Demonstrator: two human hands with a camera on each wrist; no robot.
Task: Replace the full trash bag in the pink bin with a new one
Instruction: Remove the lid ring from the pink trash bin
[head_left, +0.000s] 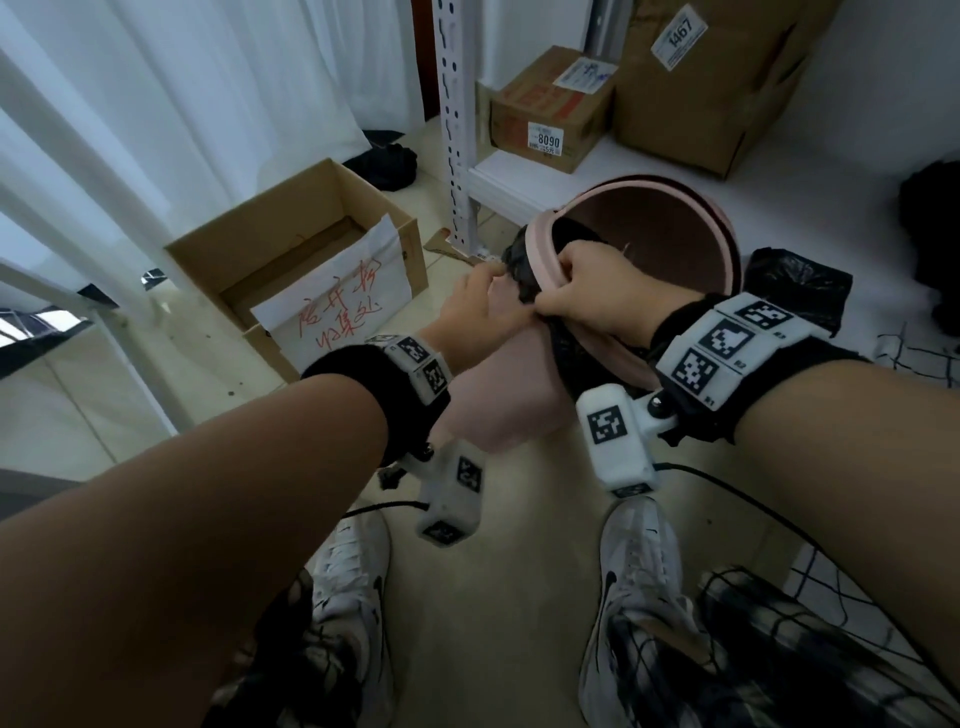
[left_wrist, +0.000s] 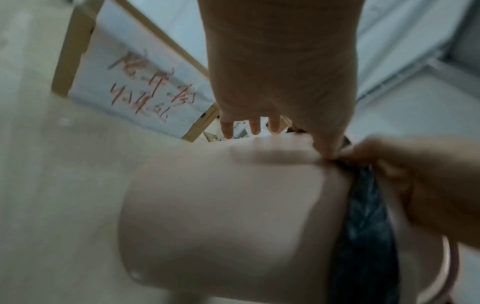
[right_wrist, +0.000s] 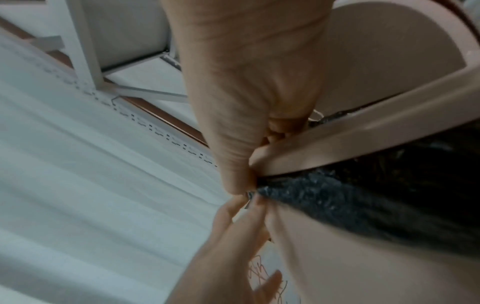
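- Black plastic film, the new trash bag (head_left: 566, 332), is draped over the near rim of the pink bin (head_left: 498, 405), which is tilted so its mouth faces away from the person and toward the shelf.
- The right hand (head_left: 587, 291) is curled over the rim, its thumb and fingers pinching the bag's edge against the pink band of the rim; in the right wrist view the film bunches just under that band.
- The left hand (head_left: 472, 306), just beside the right one, pinches the same edge of film with thumb and forefinger, while its other fingers are spread loosely against the bin's outer wall.
- A second black bag (head_left: 800, 296) lies on the floor beyond the right wrist; it is probably the full one taken out, though that cannot be confirmed.
- The film looks thin, light and slippery, likely to crumple and slide off the smooth rim, and could tear if pulled hard.
- The hem is the best place to hold it, taken in short pinches and walked round the rim.
- The bin looks stiff and light, so it may shift unless steadied.
- Past the left hand stands an open cardboard box (head_left: 291, 254) with a handwritten paper sign.
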